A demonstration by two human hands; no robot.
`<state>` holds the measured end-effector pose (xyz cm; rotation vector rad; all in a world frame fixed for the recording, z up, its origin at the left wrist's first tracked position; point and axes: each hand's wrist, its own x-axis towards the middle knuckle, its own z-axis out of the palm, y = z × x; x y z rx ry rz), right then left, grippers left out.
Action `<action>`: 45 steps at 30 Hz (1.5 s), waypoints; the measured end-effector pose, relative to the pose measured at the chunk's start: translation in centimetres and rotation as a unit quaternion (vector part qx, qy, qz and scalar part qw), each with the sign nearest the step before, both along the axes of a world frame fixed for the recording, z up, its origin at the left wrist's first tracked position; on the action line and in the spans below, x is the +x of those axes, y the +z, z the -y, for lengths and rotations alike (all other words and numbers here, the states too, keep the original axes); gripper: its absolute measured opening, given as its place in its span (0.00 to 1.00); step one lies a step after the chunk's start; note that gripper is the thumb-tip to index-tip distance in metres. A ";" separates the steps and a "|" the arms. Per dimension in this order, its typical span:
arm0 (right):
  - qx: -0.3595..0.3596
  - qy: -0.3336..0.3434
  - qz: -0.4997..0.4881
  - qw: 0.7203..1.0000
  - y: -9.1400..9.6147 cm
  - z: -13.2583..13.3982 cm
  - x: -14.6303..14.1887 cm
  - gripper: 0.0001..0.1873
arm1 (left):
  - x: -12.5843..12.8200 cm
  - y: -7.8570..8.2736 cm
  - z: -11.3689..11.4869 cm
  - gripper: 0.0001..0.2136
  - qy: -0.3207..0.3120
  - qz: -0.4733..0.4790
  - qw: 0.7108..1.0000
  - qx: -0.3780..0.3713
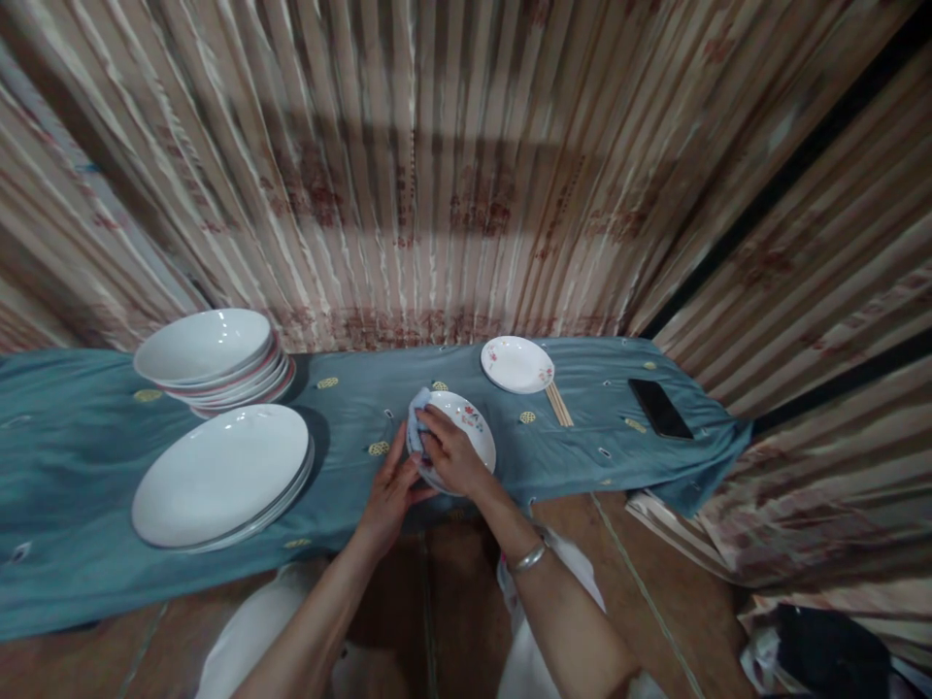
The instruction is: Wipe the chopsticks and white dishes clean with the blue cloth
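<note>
My left hand (389, 490) grips the near left edge of a small white flowered plate (473, 432), holding it tilted above the teal cloth. Pressed on the plate's left side, my right hand (451, 451) is closed on a pale blue cloth (418, 413). A silver bangle (529, 557) circles my right wrist. Both forearms reach in from the bottom of the view.
A teal cloth (87, 466) covers a low surface against a striped curtain. On it lie a stack of large white plates (218, 476), a stack of bowls (208, 354), another small flowered plate (516, 364) with chopsticks (559, 403) beside it, and a black phone (660, 408).
</note>
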<state>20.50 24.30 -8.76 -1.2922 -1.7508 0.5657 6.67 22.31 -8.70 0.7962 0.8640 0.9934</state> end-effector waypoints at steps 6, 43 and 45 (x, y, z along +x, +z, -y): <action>0.007 -0.046 0.116 0.992 -0.4 -0.9 1.2 0.28 | 0.0 0.6 0.3 0.39 0.003 -0.018 1.000 -0.014; -0.085 0.080 0.093 0.989 2.6 7.1 2.2 0.17 | 0.0 0.4 0.4 0.38 0.018 -0.039 0.999 -0.001; -0.052 0.069 0.078 0.993 2.1 6.6 1.5 0.20 | -0.1 0.3 0.4 0.37 0.022 -0.041 0.999 -0.005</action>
